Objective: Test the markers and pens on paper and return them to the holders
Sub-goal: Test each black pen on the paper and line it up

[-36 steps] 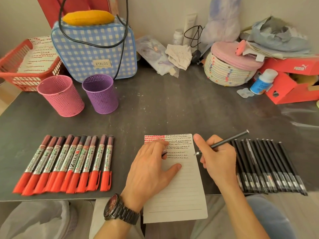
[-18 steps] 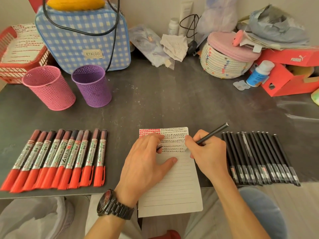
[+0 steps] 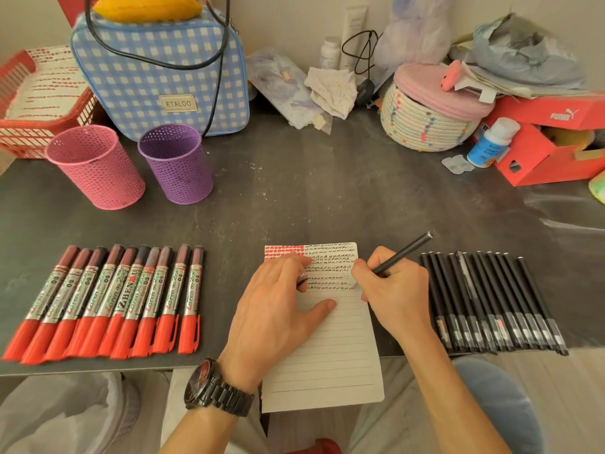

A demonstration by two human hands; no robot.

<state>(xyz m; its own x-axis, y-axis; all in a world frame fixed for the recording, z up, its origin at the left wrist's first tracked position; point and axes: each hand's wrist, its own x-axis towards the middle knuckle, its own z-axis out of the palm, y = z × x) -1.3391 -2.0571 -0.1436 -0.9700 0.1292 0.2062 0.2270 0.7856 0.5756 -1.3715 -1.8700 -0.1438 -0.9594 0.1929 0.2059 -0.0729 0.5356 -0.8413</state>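
Observation:
A lined paper sheet (image 3: 327, 355) lies at the table's front edge, its top rows filled with red and black test marks. My left hand (image 3: 275, 316) presses flat on it, with a small pen cap (image 3: 302, 278) pinched between two fingers. My right hand (image 3: 396, 299) grips a black pen (image 3: 406, 250), whose tip touches the sheet's right side. Several red markers (image 3: 108, 303) lie in a row on the left. On the right lie several black pens (image 3: 491, 303) in a row. The pink holder (image 3: 95, 168) and purple holder (image 3: 176, 165) stand empty at back left.
A blue checked bag (image 3: 157, 77) stands behind the holders, and a red basket (image 3: 19, 132) sits at far left. At back right stand a woven basket with a pink lid (image 3: 429, 122), a small bottle (image 3: 491, 142) and a red shoebox (image 3: 550, 152).
My right hand has shifted the pen slightly left onto the paper's right side. My left hand stays pressed on the sheet. The view has moved a little.

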